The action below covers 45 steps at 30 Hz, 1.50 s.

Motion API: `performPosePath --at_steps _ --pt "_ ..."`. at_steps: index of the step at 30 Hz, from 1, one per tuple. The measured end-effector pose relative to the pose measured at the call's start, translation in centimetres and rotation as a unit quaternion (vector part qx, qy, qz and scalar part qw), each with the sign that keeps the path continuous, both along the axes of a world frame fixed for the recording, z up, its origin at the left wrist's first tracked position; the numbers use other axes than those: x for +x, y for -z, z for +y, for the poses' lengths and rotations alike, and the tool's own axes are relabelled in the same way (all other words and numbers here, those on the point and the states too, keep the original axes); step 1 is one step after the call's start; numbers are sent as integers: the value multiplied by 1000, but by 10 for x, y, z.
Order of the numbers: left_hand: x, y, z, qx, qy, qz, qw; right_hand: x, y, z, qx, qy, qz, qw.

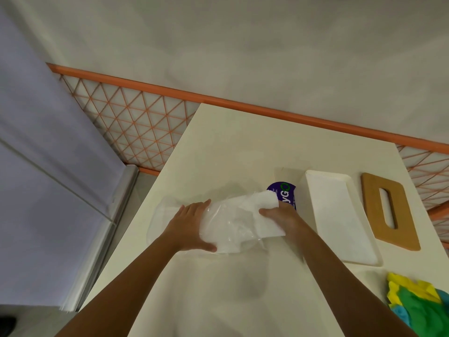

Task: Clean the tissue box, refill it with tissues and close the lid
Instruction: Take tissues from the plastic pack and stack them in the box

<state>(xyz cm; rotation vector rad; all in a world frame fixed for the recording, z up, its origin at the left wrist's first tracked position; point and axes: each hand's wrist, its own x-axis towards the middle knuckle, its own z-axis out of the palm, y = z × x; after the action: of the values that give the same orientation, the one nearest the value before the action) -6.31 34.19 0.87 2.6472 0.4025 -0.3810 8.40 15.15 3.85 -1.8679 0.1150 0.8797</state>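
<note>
Head view showed left grip and right grip each clamped on the tissue pack — purple label reading "yG" — on the table, just left of the open tissue box.

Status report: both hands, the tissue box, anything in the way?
Both busy: left hand grips plastic wrapper, right hand grips tissue stack. Open tissue box empty, lid beside it. Nothing between stack and box.

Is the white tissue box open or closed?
Open: the wooden lid lies on the table beside the tissue box, which looks empty.
</note>
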Motion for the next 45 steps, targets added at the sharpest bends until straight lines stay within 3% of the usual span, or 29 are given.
performPosePath --at_steps 6,11,14,17,20,27,38,42,45 --pt "6 -17 1 -7 12 36 999 17 -41 -41 5 30 -84 996" --pt "29 -38 -12 -29 -21 -24 999 22 -72 -84 16 51 -143 988" --pt "52 -56 -38 -103 -64 -81 989 24 -86 -108 16 89 -163 983" --pt "79 -71 -68 -227 -115 -118 960 22 -100 -129 39 133 -175 975" --pt "104 -85 -97 -294 -141 -126 937 23 -108 -147 68 171 -181 966" --pt "144 -98 -137 -495 -211 5 843 17 -100 -167 138 226 -152 952" --pt "187 -116 -143 -270 -37 -56 961 23 -67 -169 145 261 -103 949" --pt "209 -117 -147 -215 21 -92 972 31 -66 -171 125 247 -92 957" --pt "224 -112 -156 -229 35 -107 967 34 -59 -166 79 214 -98 969"
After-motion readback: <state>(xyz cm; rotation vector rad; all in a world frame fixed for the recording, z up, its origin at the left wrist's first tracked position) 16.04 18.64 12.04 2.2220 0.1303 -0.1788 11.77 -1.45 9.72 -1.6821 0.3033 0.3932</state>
